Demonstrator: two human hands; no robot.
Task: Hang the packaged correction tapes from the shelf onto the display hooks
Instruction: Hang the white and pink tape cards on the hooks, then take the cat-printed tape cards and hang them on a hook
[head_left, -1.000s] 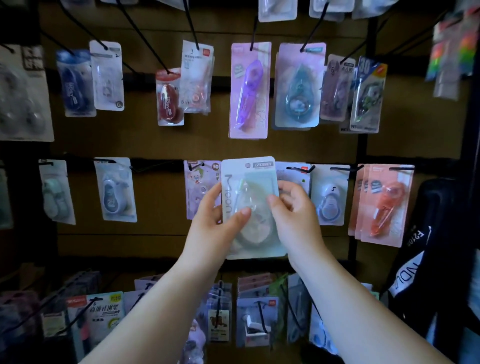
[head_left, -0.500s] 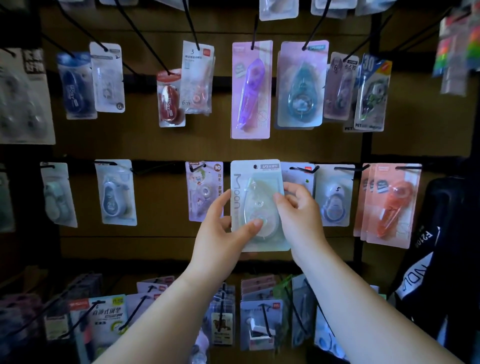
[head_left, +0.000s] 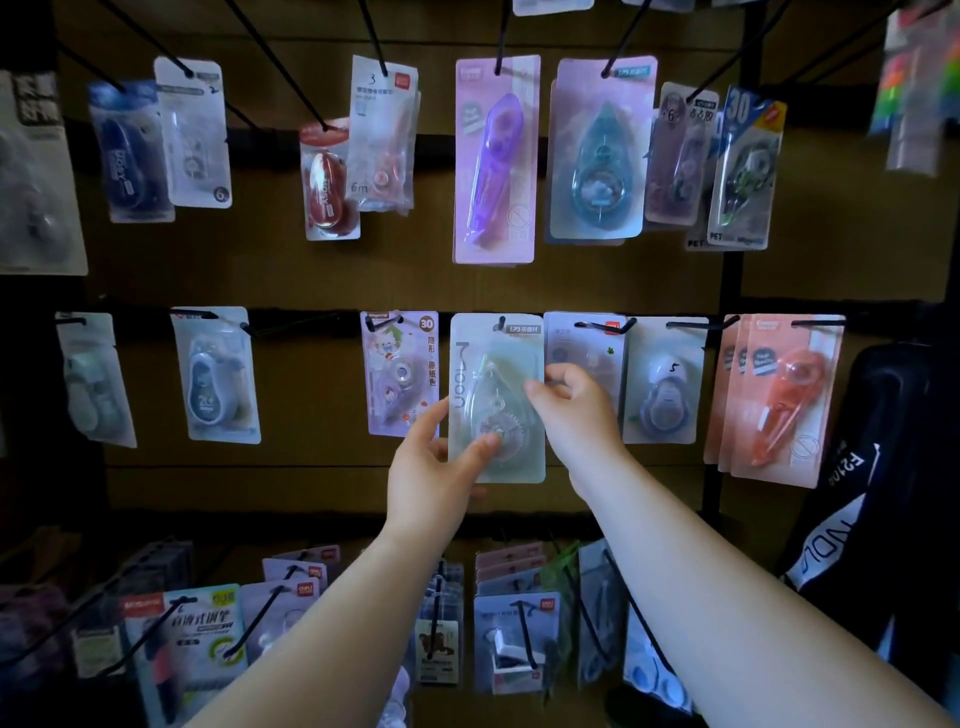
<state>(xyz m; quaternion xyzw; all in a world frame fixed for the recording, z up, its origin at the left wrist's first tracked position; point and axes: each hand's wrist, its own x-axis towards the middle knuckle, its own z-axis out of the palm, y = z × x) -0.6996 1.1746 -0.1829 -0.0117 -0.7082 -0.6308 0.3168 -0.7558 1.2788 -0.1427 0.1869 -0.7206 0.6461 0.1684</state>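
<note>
Between both hands (head_left: 431, 470) (head_left: 579, 413), the correction-tape pack (head_left: 493, 382)

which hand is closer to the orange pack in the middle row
Right. The right hand pinches the right edge of the green pack, just left of the orange pack; the left hand holds the green pack's lower left, farther off.

Two hands (head_left: 431, 467), one gripped pack (head_left: 496, 364), roughly thirty hanging packs (head_left: 493, 156).

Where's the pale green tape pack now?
Head view, middle hook row, centre: left hand and right hand hold the pale green pack between a purple cartoon pack and a white pack.
</note>
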